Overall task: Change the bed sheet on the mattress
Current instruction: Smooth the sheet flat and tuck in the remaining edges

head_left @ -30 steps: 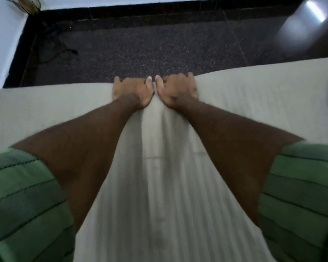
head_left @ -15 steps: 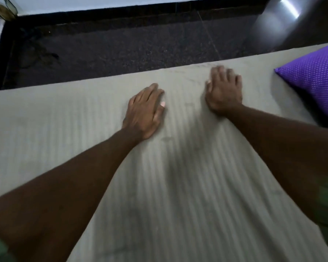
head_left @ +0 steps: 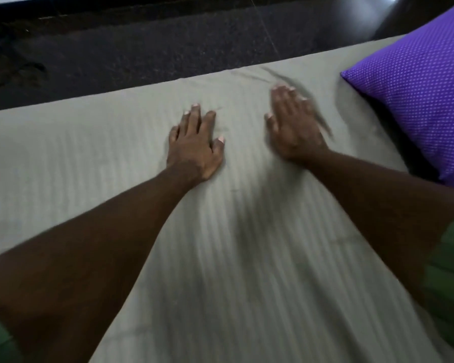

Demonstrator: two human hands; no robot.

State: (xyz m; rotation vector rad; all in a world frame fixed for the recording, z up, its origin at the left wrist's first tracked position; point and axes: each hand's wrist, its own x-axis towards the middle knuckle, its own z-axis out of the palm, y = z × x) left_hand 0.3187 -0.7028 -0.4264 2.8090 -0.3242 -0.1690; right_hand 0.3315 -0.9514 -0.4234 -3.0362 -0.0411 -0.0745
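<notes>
A pale grey striped bed sheet (head_left: 76, 158) lies spread over the mattress and reaches its far edge. My left hand (head_left: 194, 145) rests flat on the sheet, palm down, fingers slightly apart. To its right, my right hand (head_left: 292, 127) also lies flat on the sheet, blurred by motion. Small creases in the sheet run past the right hand's fingertips toward the far edge. Neither hand holds anything.
A purple dotted pillow (head_left: 419, 85) lies on the bed at the right, close to my right hand. Beyond the mattress's far edge is a dark speckled floor (head_left: 142, 48). Green sleeves show at the lower corners.
Both hands let go of the far edge, pulled back and flattened on the sheet. They have spread apart, the right one sliding toward the pillow. The view has swung right.
</notes>
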